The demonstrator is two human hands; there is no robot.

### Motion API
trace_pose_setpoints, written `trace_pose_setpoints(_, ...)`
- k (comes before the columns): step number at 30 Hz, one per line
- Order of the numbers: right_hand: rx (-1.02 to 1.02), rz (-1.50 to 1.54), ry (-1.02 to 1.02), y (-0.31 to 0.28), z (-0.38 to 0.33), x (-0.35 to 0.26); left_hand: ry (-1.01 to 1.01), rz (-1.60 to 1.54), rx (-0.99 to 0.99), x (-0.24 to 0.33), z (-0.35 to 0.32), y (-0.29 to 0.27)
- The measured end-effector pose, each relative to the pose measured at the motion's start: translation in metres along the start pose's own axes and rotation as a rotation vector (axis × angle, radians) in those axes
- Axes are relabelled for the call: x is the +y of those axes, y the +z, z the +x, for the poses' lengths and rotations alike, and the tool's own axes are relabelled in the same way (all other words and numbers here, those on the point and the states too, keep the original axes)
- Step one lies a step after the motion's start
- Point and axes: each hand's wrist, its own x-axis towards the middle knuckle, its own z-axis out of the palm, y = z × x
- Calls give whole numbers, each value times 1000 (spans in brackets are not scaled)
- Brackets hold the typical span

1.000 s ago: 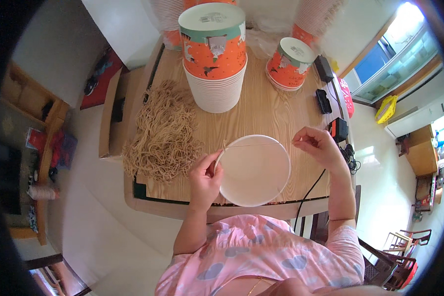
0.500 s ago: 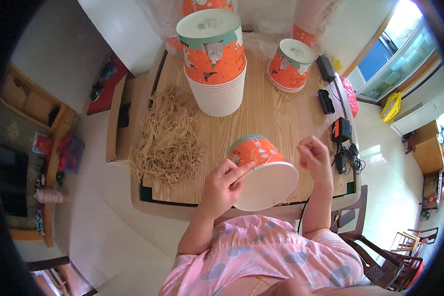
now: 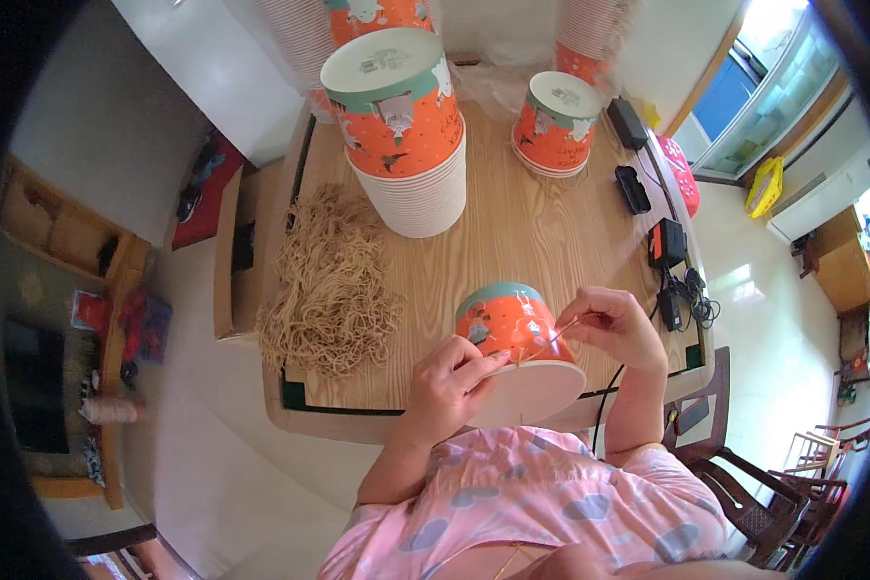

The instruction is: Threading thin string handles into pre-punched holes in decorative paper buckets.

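A paper bucket (image 3: 501, 324), orange with a green band and small printed figures, is tilted with its wide white mouth toward me. My left hand (image 3: 449, 385) grips it at the left of its rim, index finger and thumb pressed there. Just right of the bucket, my right hand (image 3: 621, 327) pinches a thin tan string (image 3: 559, 334) that runs down to the rim near the left fingertips. How the string is fixed at the rim is too small to tell. A loose heap of tan strings (image 3: 333, 280) lies to the left on the wooden table (image 3: 493, 242).
Behind stand a tall upside-down stack of similar buckets (image 3: 408, 184) and a shorter stack (image 3: 554, 130). More wrapped stacks (image 3: 582, 43) are at the back. Along the right edge lie a black adapter (image 3: 666, 244) and coiled cables (image 3: 688, 295). A cardboard box (image 3: 246, 271) stands left of the table.
My right hand has come down and in toward the bucket, and the string now shows stretched between its fingers and the rim. The bucket has tipped, showing more of its printed side.
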Motion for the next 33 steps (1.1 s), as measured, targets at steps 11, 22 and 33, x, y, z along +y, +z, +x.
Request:
trace_pose_setpoints(11,-202,-53,112,21,15,6,222,37,-29,9,1,6)
trace_pose_setpoints(22,-31,31,106,30,6,-7,175,25,-83,10,0,3)
trace_pose_setpoints(33,-33,109,84,35,-12,-19,66,-38,-43,15,-1,3)
